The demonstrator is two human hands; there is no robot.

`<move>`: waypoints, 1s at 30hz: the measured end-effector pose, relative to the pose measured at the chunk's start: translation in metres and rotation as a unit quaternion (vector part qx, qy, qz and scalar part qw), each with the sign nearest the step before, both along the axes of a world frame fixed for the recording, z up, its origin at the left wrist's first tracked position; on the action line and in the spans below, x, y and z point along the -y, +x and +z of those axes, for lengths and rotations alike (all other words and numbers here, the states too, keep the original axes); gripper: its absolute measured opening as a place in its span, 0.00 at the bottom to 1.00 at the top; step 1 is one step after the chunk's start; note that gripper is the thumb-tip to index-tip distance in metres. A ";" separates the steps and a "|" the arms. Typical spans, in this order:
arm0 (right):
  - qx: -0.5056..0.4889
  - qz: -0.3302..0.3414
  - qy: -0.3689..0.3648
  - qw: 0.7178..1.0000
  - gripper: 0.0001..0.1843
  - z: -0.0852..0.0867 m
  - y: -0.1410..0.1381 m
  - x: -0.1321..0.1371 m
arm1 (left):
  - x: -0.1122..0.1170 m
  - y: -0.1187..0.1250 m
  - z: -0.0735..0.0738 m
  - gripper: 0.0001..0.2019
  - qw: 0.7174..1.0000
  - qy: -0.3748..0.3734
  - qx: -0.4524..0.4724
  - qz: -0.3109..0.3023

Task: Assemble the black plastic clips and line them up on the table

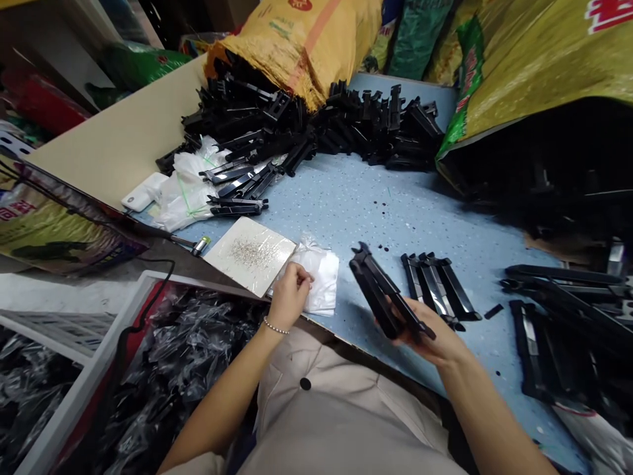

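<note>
My left hand (291, 293), with a beaded bracelet at the wrist, is closed in a pinch at the edge of a clear plastic bag (321, 274) on a small stack of bags. My right hand (430, 333) grips a pair of long black plastic parts (376, 290), tilted above the table edge. Its palm side is partly hidden by them. Just beyond that hand, several similar black parts (438, 284) lie side by side. A square board (251, 256) sprinkled with small brownish bits sits left of the bags.
A large heap of black parts (257, 119) spills from an orange woven sack (306, 39) at the back. More parts lie at right, below a yellow sack (544, 66). Bagged parts fill a crate (198, 356) at lower left. A white phone-like object (144, 191) lies at the left edge.
</note>
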State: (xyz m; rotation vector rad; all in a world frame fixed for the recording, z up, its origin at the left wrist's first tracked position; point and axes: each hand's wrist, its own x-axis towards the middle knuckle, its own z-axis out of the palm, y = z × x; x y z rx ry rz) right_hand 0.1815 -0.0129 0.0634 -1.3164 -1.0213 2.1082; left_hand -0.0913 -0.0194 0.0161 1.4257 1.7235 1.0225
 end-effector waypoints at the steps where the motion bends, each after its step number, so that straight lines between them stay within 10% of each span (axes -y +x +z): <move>1: -0.048 -0.010 -0.054 0.997 0.16 0.000 -0.007 0.004 | 0.000 -0.002 -0.001 0.06 0.999 -0.002 0.036 0.007; 9: -0.289 0.013 -0.295 0.911 0.19 -0.026 -0.032 0.020 | 0.006 0.008 0.008 0.09 0.995 0.034 -0.087 -0.038; 14: -0.303 -0.031 -0.309 0.901 0.18 -0.041 -0.034 0.021 | 0.010 -0.006 0.017 0.17 0.953 0.089 -0.280 -0.073; 21: -0.368 -0.058 -0.353 0.858 0.21 -0.041 -0.054 0.020 | 0.017 -0.011 0.016 0.31 0.958 0.096 -0.245 -0.113; 26: -0.378 -0.077 -0.308 0.870 0.20 -0.037 -0.064 0.014 | 0.024 -0.007 0.022 0.37 0.960 0.090 -0.225 -0.137; 30: -0.260 -0.031 -0.229 0.938 0.14 -0.026 -0.074 0.006 | 0.033 0.005 0.037 0.38 0.963 0.095 -0.190 -0.169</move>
